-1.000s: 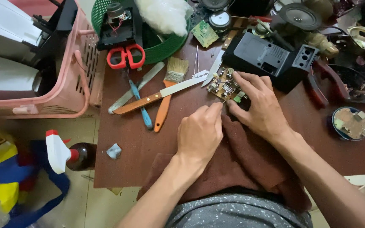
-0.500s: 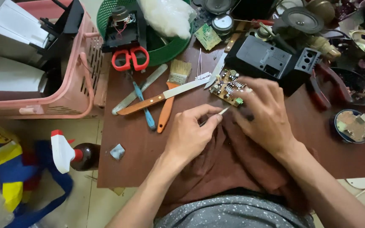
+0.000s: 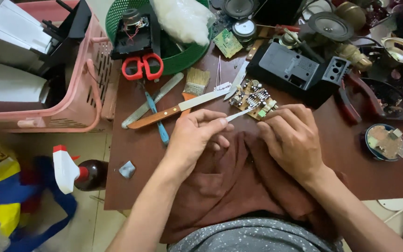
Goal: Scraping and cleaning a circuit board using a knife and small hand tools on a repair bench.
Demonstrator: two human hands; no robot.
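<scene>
In the head view, a small circuit board (image 3: 253,99) lies on the brown table (image 3: 131,144), just beyond both hands and against a black plastic housing (image 3: 295,70). The left hand (image 3: 196,135) pinches a thin white pointed tool (image 3: 239,114) between thumb and curled fingers, its tip reaching the board's near edge. The right hand (image 3: 291,137) is mostly closed, its fingertips pressing the board's right corner; whether it holds anything else cannot be told.

The board is tan, crowded with small silver cans, dark components and one green part.

A dark red cloth (image 3: 229,182) lies under both wrists and hangs over the table edge. A wooden-handled knife (image 3: 178,108), a paintbrush (image 3: 194,84) and red-handled scissors (image 3: 142,66) lie to the left. The board's right corner is hidden beneath the right fingers, and the tool's rear is buried in the left grip.
</scene>
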